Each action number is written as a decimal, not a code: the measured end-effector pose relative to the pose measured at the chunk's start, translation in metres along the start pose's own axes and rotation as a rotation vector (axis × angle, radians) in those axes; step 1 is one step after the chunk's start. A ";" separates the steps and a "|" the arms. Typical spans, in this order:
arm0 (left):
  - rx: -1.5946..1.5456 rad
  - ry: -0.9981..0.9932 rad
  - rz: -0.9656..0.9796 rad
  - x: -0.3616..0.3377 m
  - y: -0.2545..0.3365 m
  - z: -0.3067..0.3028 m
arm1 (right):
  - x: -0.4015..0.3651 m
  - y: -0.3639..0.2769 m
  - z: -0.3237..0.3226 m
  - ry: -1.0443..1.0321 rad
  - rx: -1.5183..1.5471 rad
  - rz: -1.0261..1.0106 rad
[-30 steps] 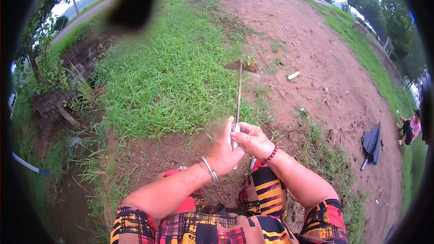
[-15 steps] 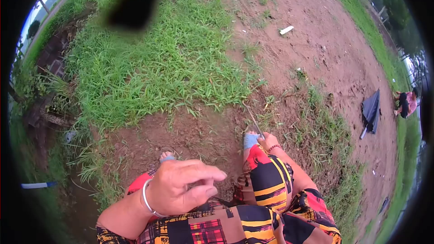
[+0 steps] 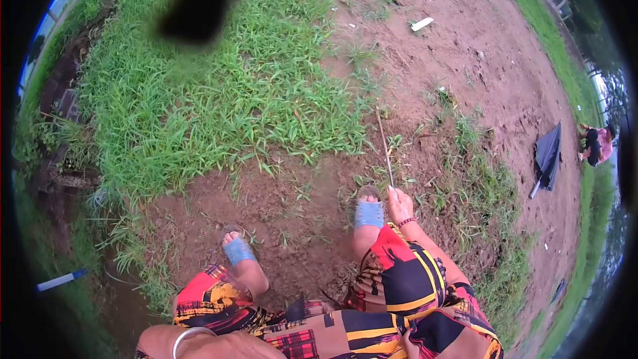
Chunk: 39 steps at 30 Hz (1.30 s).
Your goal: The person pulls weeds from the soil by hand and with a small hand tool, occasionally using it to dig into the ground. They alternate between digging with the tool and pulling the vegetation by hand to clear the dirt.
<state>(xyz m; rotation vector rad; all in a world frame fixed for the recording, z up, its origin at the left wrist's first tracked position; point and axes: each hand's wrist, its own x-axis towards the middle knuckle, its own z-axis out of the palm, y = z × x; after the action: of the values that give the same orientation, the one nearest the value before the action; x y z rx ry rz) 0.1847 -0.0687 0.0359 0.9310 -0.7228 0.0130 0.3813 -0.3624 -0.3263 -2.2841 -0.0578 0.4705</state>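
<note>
My right hand [image 3: 399,205] is closed around the lower end of a thin, dark rod [image 3: 385,146], whose far end points up over the soil at the edge of the grass. It is just right of my foot in a blue sandal [image 3: 369,213]. My left hand [image 3: 242,346] is low at the bottom edge, over the patterned clothing on my lap, its fingers cut off or hidden. A white bangle [image 3: 188,334] is round that wrist. Bare brown soil [image 3: 306,219] lies around both feet, with green grass [image 3: 219,106] beyond it.
On the right, a dark folded umbrella [image 3: 547,158] lies on the dirt, and another person [image 3: 599,145] crouches beyond it. A white scrap [image 3: 421,24] is on the dirt ahead. Leftward are a muddy water channel [image 3: 126,299] and a blue-white object [image 3: 61,280].
My left hand has dropped from over my lap to the bottom edge. The rod in my right hand now points farther forward, and both sandalled feet show more fully.
</note>
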 end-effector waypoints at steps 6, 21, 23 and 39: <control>0.064 -0.015 -0.079 0.006 -0.014 -0.006 | 0.067 -0.072 -0.022 0.057 0.243 -0.087; 0.393 0.015 -0.273 0.004 -0.037 -0.019 | 0.158 -0.013 0.012 0.318 0.159 -0.120; 0.429 -0.004 -0.308 0.007 -0.038 -0.022 | 0.158 -0.048 0.005 0.381 0.228 -0.067; 0.485 0.074 -0.314 0.006 -0.046 -0.043 | 0.122 -0.029 0.004 0.059 0.415 0.230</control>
<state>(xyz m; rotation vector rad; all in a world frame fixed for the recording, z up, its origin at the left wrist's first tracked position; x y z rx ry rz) 0.2283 -0.0671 -0.0108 1.4941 -0.5039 -0.0562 0.4960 -0.3171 -0.3469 -1.9000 0.3080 0.4820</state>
